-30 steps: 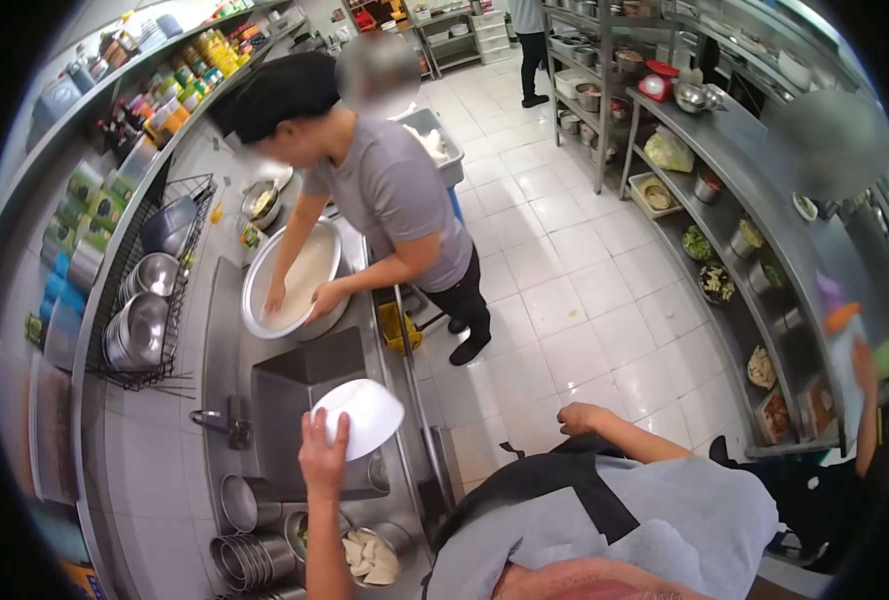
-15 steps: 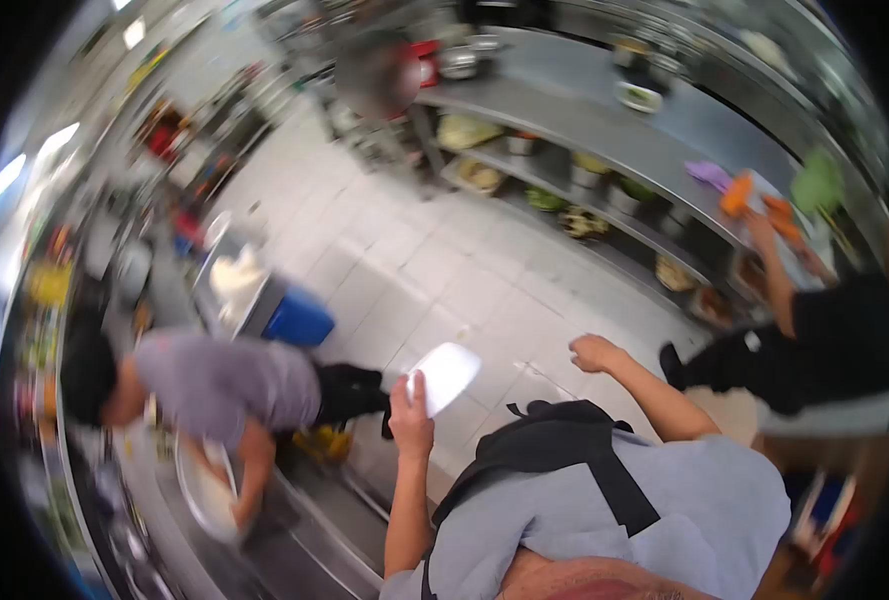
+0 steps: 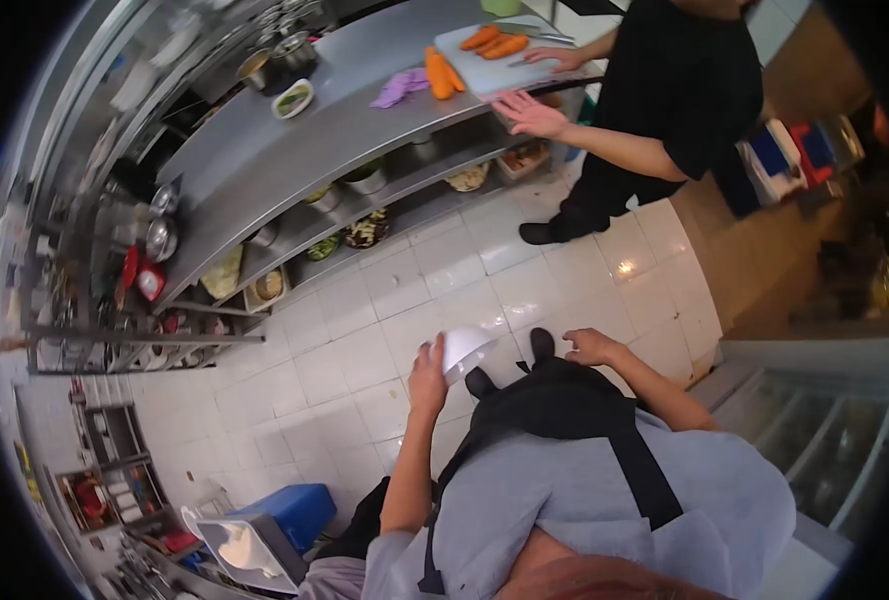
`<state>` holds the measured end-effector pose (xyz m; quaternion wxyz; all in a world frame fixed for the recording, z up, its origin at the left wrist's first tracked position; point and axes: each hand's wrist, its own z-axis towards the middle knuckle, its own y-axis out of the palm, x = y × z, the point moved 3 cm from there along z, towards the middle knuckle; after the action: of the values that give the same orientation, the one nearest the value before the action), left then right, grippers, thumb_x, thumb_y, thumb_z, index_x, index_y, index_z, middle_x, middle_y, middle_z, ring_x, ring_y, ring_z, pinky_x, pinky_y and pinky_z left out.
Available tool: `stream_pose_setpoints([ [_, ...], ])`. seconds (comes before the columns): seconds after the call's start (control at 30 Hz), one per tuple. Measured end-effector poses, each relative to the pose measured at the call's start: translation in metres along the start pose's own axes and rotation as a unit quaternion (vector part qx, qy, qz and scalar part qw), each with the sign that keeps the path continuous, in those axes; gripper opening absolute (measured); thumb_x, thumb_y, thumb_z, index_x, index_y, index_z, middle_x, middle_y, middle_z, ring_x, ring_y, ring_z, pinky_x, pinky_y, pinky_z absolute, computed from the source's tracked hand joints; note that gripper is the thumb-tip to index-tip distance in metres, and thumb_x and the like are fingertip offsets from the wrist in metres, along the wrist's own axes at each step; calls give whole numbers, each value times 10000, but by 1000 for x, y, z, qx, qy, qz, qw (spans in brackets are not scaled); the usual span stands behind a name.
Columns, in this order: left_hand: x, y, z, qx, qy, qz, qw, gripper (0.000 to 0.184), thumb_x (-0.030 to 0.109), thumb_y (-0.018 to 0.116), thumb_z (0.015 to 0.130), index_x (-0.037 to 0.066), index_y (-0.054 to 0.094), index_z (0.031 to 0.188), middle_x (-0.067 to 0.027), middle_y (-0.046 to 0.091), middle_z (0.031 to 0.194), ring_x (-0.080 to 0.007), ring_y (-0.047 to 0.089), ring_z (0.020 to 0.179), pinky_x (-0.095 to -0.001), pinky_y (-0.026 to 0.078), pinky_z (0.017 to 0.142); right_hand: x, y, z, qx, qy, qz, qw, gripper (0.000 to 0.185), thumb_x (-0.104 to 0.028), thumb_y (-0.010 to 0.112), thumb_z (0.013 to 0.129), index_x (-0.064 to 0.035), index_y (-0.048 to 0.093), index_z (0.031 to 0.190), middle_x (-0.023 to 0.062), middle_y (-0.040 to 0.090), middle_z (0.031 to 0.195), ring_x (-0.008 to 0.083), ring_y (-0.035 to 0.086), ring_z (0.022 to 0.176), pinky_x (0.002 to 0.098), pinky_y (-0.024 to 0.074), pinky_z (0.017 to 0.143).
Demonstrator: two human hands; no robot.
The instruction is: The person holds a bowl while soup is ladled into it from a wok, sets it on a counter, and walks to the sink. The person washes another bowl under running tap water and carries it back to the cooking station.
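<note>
In my left hand (image 3: 428, 378) is a white bowl (image 3: 467, 350), held by its rim and tilted over the tiled floor. My right hand (image 3: 590, 347) hangs in the air at my other side, with nothing seen in it. Its fingers are loosely bent, with a gap at the tips. Between my hands is the black apron (image 3: 544, 400) that I wear. Both hands are well apart from the steel counter.
A co-worker in black (image 3: 674, 90) stands at the steel counter (image 3: 354, 75), hands by a white cutting board (image 3: 474, 70) with carrots (image 3: 504, 45). Purple cloth (image 3: 400, 88) lies near. Filled containers line the lower shelf. A blue bin (image 3: 299, 512) stands at lower left.
My view has turned right, towards the counter and the co-worker in black. The bowl stays in my left hand, now tipped more. The other co-worker is almost out of view at lower left.
</note>
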<state>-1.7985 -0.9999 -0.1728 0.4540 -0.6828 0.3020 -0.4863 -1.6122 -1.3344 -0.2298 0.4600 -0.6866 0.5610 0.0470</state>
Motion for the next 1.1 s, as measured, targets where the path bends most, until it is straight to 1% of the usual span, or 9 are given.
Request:
stream_pose_setpoints([
  [0.13, 113, 30, 68, -97, 159, -88, 979, 739, -43, 529, 860, 171, 408, 1557, -228, 544, 1390, -442, 644, 1130, -511, 564, 927, 21, 8, -39, 148, 10, 150, 978, 845, -351, 818, 819, -18, 460, 1508, 268, 698, 1150, 358, 674, 1133, 437, 549, 973],
  [0.3, 286, 72, 113, -136, 289, -243, 916, 748, -75, 524, 813, 70, 415, 1538, -279, 577, 1370, -481, 607, 1193, -504, 507, 1027, 117, -24, -112, 342, 75, 455, 819, 566, -134, 663, 923, 32, 497, 1438, 232, 719, 1095, 291, 722, 976, 414, 562, 918],
  [0.5, 467, 171, 149, -188, 334, -337, 860, 613, 9, 614, 875, -7, 498, 1476, -271, 650, 1332, -409, 649, 1220, -420, 490, 1062, 274, -76, -226, 499, 93, 337, 793, 505, -73, 588, 924, 44, 534, 1413, 246, 699, 1216, 317, 680, 1142, 408, 504, 1030],
  [0.6, 539, 147, 162, -295, 220, -334, 868, 593, 174, 717, 941, -29, 520, 1462, -249, 630, 1385, -355, 656, 1227, -394, 499, 1041, 305, -146, -277, 508, 110, 298, 801, 506, -48, 564, 927, 44, 525, 1423, 274, 678, 1253, 342, 663, 1186, 410, 491, 1051],
  [0.67, 550, 133, 184, -160, 301, -385, 858, 596, 259, 750, 945, -17, 556, 1436, -212, 670, 1342, -315, 687, 1166, -384, 525, 991, 319, -207, -290, 580, 86, 197, 786, 497, 14, 529, 911, 49, 524, 1407, 309, 644, 1283, 408, 644, 1204, 439, 495, 1047],
  [0.9, 492, 123, 265, -243, 145, -246, 927, 496, 172, 713, 935, -15, 593, 1379, -237, 712, 1208, -297, 735, 996, -390, 567, 875, 433, -375, -257, 593, 241, 9, 768, 581, 91, 415, 871, -31, 485, 1435, 338, 622, 1255, 471, 614, 1179, 514, 509, 982],
  [1.03, 453, 176, 329, -276, 95, -252, 923, 494, 219, 710, 934, -14, 613, 1359, -210, 739, 1118, -285, 731, 888, -398, 566, 843, 542, -382, -220, 543, 275, 308, 731, 637, 132, 375, 794, -13, 554, 1388, 242, 707, 1150, 338, 693, 1088, 430, 545, 931],
  [1.07, 451, 195, 359, -271, 104, -258, 922, 499, 235, 709, 934, -14, 618, 1356, -209, 739, 1113, -292, 732, 906, -402, 563, 863, 617, -356, -205, 556, 217, 244, 764, 632, 126, 371, 787, 41, 531, 1393, 228, 682, 1216, 327, 700, 1066, 402, 553, 960],
  [1.1, 474, 187, 383, -307, 54, -230, 922, 498, 254, 703, 930, -15, 626, 1342, -223, 732, 1134, -331, 730, 981, -418, 556, 908, 597, -380, -201, 541, 236, 398, 703, 631, 104, 377, 795, 55, 471, 1418, 265, 638, 1243, 372, 706, 1020, 470, 605, 847],
])
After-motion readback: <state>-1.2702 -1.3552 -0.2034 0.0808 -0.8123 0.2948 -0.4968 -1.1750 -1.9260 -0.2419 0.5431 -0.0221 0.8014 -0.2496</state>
